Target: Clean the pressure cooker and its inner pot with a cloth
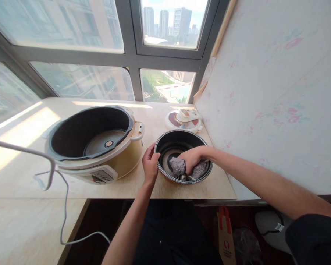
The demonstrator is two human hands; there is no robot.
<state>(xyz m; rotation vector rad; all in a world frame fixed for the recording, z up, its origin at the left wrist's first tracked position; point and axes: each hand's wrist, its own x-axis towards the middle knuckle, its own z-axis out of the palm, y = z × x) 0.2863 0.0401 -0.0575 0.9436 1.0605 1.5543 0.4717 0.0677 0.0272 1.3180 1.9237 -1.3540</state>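
Standing at ten o'clock from me is the open cooker (128, 159); my left hand (150, 162) grasps the black pot (179, 137) at its nine o'clock edge — the pot sits at twelve, white lid (179, 126) just beyond — and inside, toward five, my right hand (194, 158) clutches a grey cloth (178, 166).

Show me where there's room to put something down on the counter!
The counter looks bare left of the cooker, beyond the cable; behind, between cooker and lid; and right of the pot, by the wall. It's crowded between cooker and pot, where the left hand is, and behind the pot, where the lid sits.
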